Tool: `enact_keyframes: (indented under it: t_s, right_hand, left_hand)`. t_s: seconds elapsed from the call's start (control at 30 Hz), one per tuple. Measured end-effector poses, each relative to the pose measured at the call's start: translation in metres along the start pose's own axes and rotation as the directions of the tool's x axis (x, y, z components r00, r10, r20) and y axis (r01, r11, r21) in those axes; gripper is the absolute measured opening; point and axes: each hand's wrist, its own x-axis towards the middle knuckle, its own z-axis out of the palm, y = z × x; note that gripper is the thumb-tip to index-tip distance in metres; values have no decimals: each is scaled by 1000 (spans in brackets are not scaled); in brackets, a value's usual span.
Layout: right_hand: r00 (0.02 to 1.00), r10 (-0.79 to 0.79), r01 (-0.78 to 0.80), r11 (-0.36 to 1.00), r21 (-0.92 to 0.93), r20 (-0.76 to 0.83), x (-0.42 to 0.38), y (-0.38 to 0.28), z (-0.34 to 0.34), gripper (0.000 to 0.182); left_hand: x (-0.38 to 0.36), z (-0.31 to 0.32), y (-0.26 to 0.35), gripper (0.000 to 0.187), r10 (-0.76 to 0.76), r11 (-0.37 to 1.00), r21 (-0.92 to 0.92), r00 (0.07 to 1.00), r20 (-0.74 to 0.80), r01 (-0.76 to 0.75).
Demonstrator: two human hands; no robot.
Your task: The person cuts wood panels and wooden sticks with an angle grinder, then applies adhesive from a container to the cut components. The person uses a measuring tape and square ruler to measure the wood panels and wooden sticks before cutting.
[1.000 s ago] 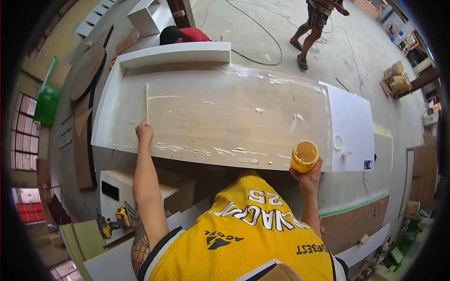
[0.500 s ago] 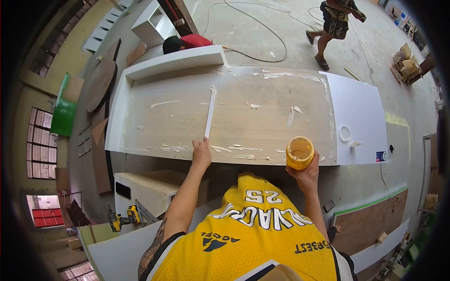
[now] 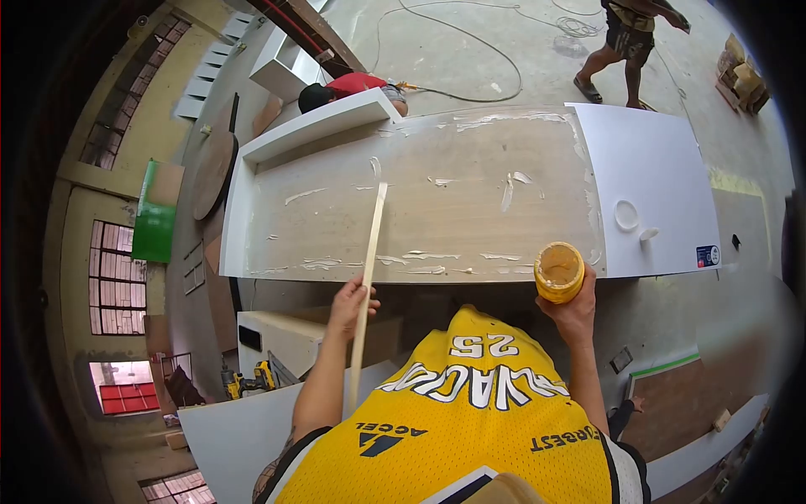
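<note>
My left hand is closed around a long, thin wooden strip, its far end over the wood-toned panel and its near end reaching back toward my jersey. My right hand grips an open yellow jar with pale paste coating its inside and rim, held at the panel's front edge. The panel lies flat before me, with streaks of off-white paste scattered over it and along its edges. One curved smear sits just beyond the strip's far tip.
A white raised frame borders the panel's left and back. On the white sheet at right lie a ring-shaped lid and a small white piece. A person in red crouches behind; another walks. A yellow drill rests lower left.
My left hand has drawn the strip back toward me, and more of it now extends behind the hand. A curved smear shows where its tip was. The walking person has shifted; the view has turned slightly.
</note>
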Motion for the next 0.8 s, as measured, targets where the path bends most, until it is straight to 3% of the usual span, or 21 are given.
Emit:
enact_keyframes:
  t_s: [0.13,0.2,0.33,0.4,0.5,0.6,0.63,0.7,0.73,0.8]
  right_hand:
    - [1000,-28,28,999,19,-4,0,13,-23,92]
    - [1000,11,-11,999,40,-7,-4,15,-35,92]
    - [999,39,-39,996,86,-7,-3,31,-50,92]
    - [1000,3,-4,1000,-19,-29,-4,34,-60,92]
    - [998,-17,15,999,-38,-52,-7,41,-71,93]
    - [998,-8,6,1000,-21,-57,-10,40,-76,93]
    - [999,-15,15,1000,-14,-42,-11,39,-74,93]
    - [997,26,-22,998,56,-78,-14,41,-71,93]
    - [996,25,-20,998,64,-81,-14,43,-66,93]
    - [994,-23,21,999,-27,-104,-18,50,-66,94]
  left_hand:
    - [-30,10,-79,43,-175,984,-4,982,-63,175]
    - [-50,4,-85,44,-194,978,-90,979,-63,188]
    - [-67,-22,-70,43,-176,984,-43,974,-143,172]
    - [-75,-37,-48,44,-128,991,17,962,-243,136]
    - [-80,-38,-2,47,70,971,240,953,-296,3]
    - [-101,5,68,47,184,892,447,958,-218,-69]
    - [-101,14,79,47,186,894,443,954,-236,-65]
    - [-102,30,92,46,259,858,468,965,-37,-213]
    - [-111,39,102,46,266,854,473,963,-36,-218]
    - [-127,68,130,46,130,854,448,941,313,-267]
